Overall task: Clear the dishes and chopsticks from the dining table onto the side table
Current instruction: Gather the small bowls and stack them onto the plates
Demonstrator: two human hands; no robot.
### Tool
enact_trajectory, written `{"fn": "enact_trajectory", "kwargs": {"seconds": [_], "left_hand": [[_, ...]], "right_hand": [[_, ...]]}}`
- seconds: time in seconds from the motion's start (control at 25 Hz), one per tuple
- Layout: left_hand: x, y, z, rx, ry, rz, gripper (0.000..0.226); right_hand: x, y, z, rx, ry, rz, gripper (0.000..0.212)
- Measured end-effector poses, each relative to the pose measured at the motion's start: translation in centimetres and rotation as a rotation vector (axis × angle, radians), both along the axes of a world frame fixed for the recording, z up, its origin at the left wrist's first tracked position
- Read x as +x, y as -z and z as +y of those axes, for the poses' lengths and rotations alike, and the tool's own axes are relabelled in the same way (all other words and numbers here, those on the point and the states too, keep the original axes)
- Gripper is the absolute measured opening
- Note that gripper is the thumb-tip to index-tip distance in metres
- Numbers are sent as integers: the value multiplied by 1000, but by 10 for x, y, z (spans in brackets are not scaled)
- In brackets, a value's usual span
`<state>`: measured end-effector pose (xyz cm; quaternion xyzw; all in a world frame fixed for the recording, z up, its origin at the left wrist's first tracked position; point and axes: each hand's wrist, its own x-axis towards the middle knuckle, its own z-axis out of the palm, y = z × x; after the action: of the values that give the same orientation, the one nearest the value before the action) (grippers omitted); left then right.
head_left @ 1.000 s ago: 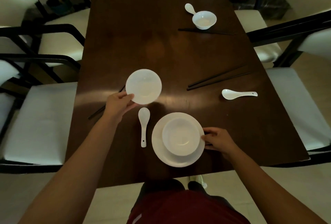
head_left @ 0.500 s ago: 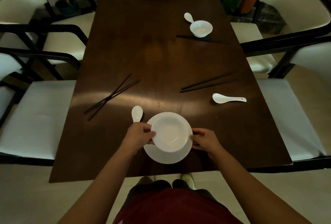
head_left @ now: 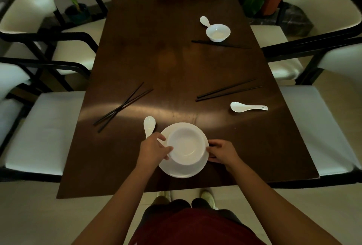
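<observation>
Hands on the stacked dishes at 6 o'clock of the table [head_left: 176, 68]: left hand [head_left: 153, 149] w/ thumb and fingers curled over the left rim of the white bowl [head_left: 187, 146], right hand [head_left: 221, 153] gripping the right side, fingers at bowl rim and plate edge. Bowl sitting on a white plate [head_left: 182, 172], tilted slightly toward the near edge. Can't tell if stack is lifted off the wood.

Near spoon [head_left: 149, 126] just beside the plate at its 10 o'clock, handle end hidden under left hand. Crossed black chopsticks [head_left: 123, 106] at 9 o'clock, well apart from the stack. Second chopstick pair [head_left: 229, 90] at 3 o'clock, nearly parallel; right-side spoon [head_left: 247, 107] just below them, handle pointing toward right edge. Small bowl [head_left: 218, 32] at 1 o'clock, far end, w/ far spoon [head_left: 205, 21] touching its upper left rim and a third chopstick pair [head_left: 221, 44] lying just in front of it.

White-cushioned chairs [head_left: 45, 127] both sides. Potted plants [head_left: 272, 2] past the far end. Red shirt [head_left: 195, 227] at bottom.
</observation>
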<state>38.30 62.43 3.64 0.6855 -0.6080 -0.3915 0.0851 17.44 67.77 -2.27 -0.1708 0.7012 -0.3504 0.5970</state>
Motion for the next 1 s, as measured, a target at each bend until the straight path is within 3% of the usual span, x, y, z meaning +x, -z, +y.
{"fn": "enact_trajectory", "kwargs": {"seconds": [0.4,0.68,0.76,1.0], "left_hand": [[0,14,5,84,-245,161,13],[3,16,7,87,-276,187,19],[6,12,0,11,-176,103,21],[-15,-30,-60,-312,348,23,36]], "right_hand": [[-2,-3,0,4,-15,-17,36],[-6,-8,0,23,-56,-2,37],[-10,-13,-2,20,-99,114,34],[-26,-71,-38,-216,-423,811,28]]}}
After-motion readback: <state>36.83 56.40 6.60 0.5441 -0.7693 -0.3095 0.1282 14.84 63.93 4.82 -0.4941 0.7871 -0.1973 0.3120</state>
